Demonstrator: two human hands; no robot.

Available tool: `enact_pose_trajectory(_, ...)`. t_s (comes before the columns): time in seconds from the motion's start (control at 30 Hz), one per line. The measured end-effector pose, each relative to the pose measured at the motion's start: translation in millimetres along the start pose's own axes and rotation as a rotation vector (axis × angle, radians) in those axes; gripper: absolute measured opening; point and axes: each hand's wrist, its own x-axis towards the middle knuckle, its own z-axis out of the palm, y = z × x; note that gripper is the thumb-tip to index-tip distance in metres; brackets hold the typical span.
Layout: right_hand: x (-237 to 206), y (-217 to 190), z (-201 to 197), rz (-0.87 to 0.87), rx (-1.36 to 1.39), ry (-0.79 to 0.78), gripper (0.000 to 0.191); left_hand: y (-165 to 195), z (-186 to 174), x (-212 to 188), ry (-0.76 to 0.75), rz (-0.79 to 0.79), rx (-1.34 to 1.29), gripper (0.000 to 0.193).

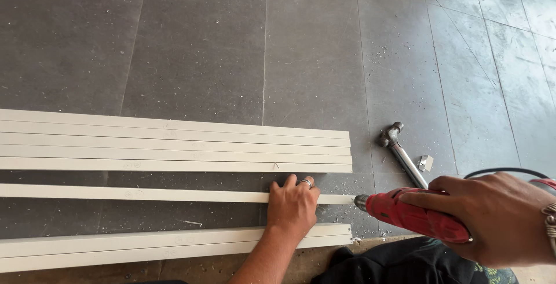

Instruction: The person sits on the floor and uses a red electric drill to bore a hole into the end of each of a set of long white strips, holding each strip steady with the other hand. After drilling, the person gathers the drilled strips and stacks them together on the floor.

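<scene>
1. A floor (pixel 202 41) of large grey tiles, dusted with pale flecks and shavings toward 3 o'clock.
2. A single white strip (pixel 133 192) lies at centre, long, flat and narrow, between a stack of white strips (pixel 174 145) at 10 o'clock and a pair (pixel 145 246) at 7.
3. The left hand (pixel 293 204) lies flat, fingers spread, on the single strip.
4. The right hand (pixel 492 217) is wrapped around a red drill (pixel 414 214), its tip at the strip's end.
5. A hammer (pixel 401 154) lies at 2 o'clock.

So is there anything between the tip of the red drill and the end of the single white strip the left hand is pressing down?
Nothing visible. The red drill in the right hand points its tip straight at the end of the single white strip, with only bare floor around. The left hand presses the strip further back. The hammer lies off to the side.
</scene>
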Motion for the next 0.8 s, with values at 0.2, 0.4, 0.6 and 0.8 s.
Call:
enact_pose_trajectory(0.2, 0.1, 14.4, 5.4, 0.055, 0.036, -0.048, 0.083, -0.4, 5.1, 1.6, 0.037, 0.010, 0.004, 0.012)
enact_pose_trajectory(0.4, -16.8, 70.5, 43.5, 0.109, 0.303, 0.279, 0.096, -2.4, 7.6, 3.9, -0.012, 0.004, 0.013, 0.014)
enact_pose_trajectory(0.6, -25.4, 71.4, 90.4, 0.293, 0.544, 0.291, 0.092, 1.8, -2.6, -2.2, 0.011, -0.026, -0.005, 0.021)
enact_pose_trajectory(0.8, -9.6, 45.2, 186.4, 0.349, 0.908, 0.560, 0.080, 11.8, -31.2, -3.9, -0.138, -0.063, 0.010, 0.040)
